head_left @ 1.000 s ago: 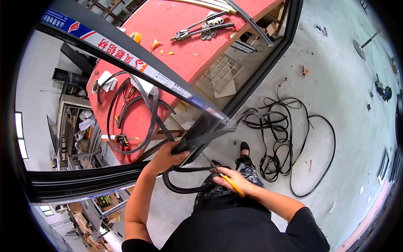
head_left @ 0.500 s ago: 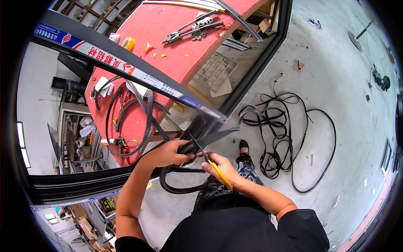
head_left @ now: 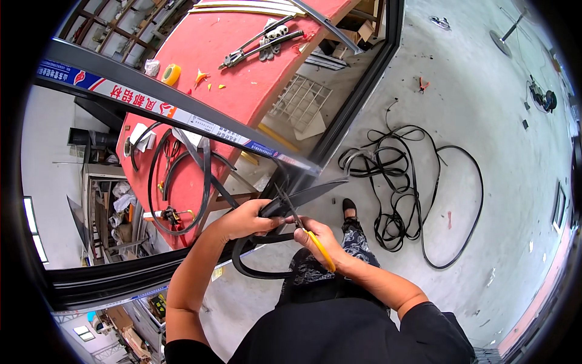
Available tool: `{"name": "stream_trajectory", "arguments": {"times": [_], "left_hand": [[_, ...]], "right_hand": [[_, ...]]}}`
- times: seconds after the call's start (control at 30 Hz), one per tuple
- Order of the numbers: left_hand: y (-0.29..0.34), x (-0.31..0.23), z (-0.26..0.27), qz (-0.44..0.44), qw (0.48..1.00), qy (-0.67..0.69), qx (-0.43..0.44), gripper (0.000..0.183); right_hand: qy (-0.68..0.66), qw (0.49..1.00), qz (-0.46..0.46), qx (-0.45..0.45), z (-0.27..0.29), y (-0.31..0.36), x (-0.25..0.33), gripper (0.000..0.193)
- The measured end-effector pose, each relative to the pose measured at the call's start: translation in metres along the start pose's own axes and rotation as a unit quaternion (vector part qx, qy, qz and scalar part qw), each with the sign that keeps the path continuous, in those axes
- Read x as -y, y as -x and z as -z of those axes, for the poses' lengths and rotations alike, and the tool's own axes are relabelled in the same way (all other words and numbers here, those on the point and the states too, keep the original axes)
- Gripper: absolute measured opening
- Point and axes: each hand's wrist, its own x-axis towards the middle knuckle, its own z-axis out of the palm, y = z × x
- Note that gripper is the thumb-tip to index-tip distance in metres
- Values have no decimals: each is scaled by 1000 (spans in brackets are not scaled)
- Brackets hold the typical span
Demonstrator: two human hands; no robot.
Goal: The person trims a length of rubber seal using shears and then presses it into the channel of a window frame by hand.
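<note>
My left hand point(head_left: 250, 219) is closed around a wide black rubber-like strip point(head_left: 312, 193), whose pointed end sticks out to the right. In my right hand point(head_left: 321, 236) are yellow-handled scissors point(head_left: 324, 252), their blades crossing the strip just beyond my left fingers. Whether the blades have cut into it I cannot tell. Below my hands a bent length of black strip point(head_left: 242, 267) curves in front of my legs. Close above them is the corner of a large black frame point(head_left: 370, 85), with a labelled bar point(head_left: 200, 123) crossing it.
Behind the frame is a red table point(head_left: 242, 97) with bolt cutters point(head_left: 285, 41), a yellow tape roll point(head_left: 171, 74) and black strip loops point(head_left: 206, 164). A tangle of black strip point(head_left: 388, 178) lies on the floor to the right. Farther off are orange-handled pliers point(head_left: 423, 84).
The view has shifted slightly, so the frame and table sit a little farther left. Both hands keep their grips, and the scissor blades look somewhat more spread.
</note>
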Motion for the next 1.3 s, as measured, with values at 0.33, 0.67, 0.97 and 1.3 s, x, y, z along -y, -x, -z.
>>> {"name": "stream_trajectory", "arguments": {"times": [0.33,0.67,0.97,1.3], "left_hand": [[0,-18,-12,-100,911,-372,-145,27],[-6,-18,-11,-108,917,-356,-144,30],[28,-34,3,-107,991,10,-78,13],[74,-19,7,-392,911,105,-77,22]], "right_hand": [[-5,1000,-16,-13,2,-3,2,53],[-47,995,-11,-90,-8,-3,-22,39],[199,954,129,-182,41,1,53,39],[121,972,199,-36,-25,-24,66,55]]}}
